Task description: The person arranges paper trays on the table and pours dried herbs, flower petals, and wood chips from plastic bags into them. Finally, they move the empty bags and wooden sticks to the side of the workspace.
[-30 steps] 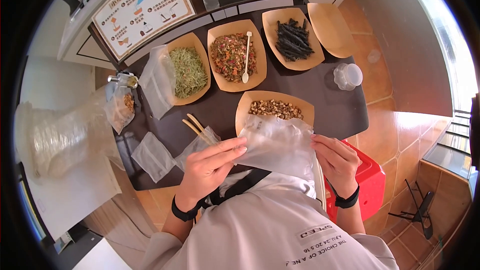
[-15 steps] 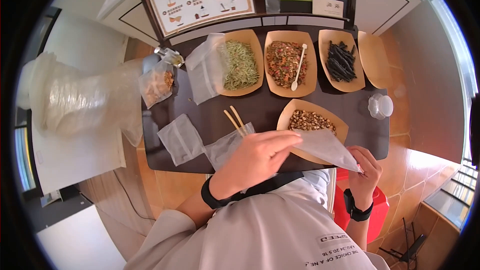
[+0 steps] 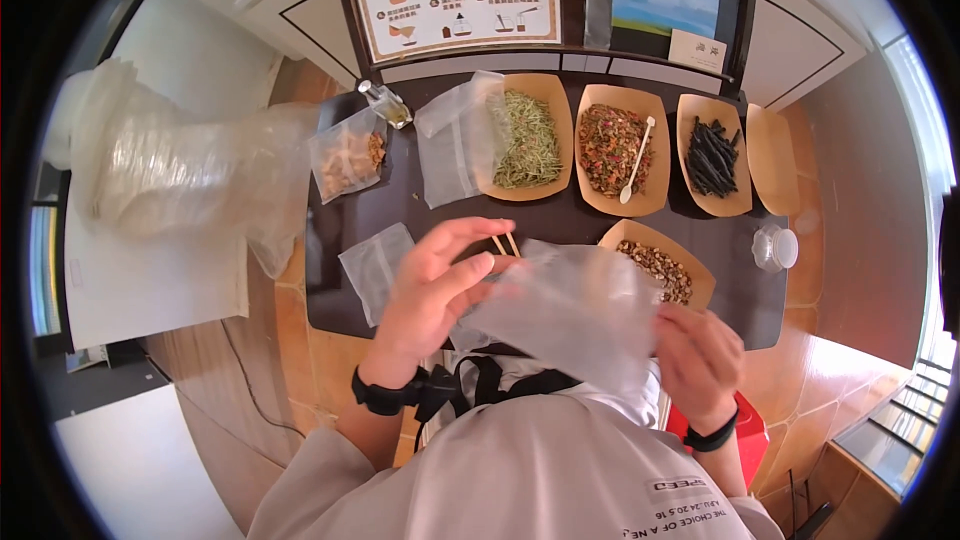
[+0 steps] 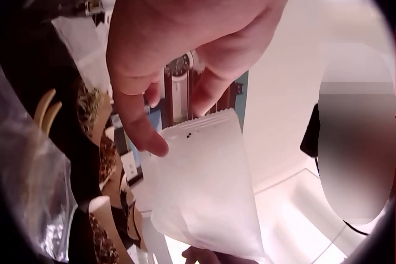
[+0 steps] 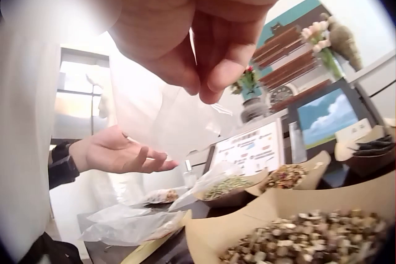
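A translucent plastic bag [image 3: 590,310] spans the gap between the hands, in front of the body. My right hand [image 3: 700,360] pinches its right end between thumb and fingers. My left hand [image 3: 425,290] is at the bag's other end, fingers spread and relaxed; the right wrist view shows its palm turned up. In the left wrist view the bag's serrated edge [image 4: 201,120] lies right at the left fingertips, with small dark specks below it. Behind the bag, a paper tray [image 3: 704,280] of chopped brown pieces [image 3: 655,268] is partly covered.
Paper trays of dried green stems [image 3: 528,145], a colourful dried mix [image 3: 612,145] with a white spoon [image 3: 637,160], and black sticks [image 3: 712,155] line the back. A clear jar [image 3: 775,247] stands right. At left are a glass bottle [image 3: 385,105], a filled bag [image 3: 348,155] and flat bags [image 3: 375,265].
The left hand has moved left and spread its fingers, away from the tray. The bag has swung left and toward the body, still pinched by the right hand. The head view has shifted.
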Demonstrator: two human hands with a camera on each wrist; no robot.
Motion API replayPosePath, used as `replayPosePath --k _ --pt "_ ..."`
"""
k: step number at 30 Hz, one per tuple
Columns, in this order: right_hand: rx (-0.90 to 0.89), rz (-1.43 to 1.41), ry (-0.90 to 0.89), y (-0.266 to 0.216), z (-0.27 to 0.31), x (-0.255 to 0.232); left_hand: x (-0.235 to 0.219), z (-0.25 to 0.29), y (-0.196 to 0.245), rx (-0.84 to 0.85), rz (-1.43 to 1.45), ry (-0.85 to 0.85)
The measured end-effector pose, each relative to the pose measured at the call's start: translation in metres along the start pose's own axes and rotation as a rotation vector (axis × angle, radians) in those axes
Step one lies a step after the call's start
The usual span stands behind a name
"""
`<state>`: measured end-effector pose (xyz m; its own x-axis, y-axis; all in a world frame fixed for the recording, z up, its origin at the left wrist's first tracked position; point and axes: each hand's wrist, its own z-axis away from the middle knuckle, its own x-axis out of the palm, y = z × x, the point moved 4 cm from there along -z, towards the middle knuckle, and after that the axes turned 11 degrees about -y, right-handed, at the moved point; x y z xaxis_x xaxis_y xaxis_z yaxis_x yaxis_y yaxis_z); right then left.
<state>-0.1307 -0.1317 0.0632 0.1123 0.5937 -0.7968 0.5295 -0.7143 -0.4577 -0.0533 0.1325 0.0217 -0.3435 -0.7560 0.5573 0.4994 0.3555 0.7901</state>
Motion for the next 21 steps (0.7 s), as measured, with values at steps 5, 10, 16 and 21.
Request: replayPosePath --k 5,10,16,21 --pt "-0.327 -0.126 -0.159 -0.036 -0.061 0.049 -0.077 0.055 0.006 0.093 -0.174 0.288" --pt "-0.304 -0.274 -0.299 -0.025 -0.132 0.121 -0.170 0.113 0.020 0.253 -0.515 0.692" --pt "-0.469 0.299 -0.380 -0.049 -0.198 0.231 -0.207 0.097 0.031 0.306 -0.676 0.648" --pt "-0.378 0.457 -0.484 -0.057 -0.209 0.261 -0.221 0.085 0.079 0.286 -0.924 0.758"
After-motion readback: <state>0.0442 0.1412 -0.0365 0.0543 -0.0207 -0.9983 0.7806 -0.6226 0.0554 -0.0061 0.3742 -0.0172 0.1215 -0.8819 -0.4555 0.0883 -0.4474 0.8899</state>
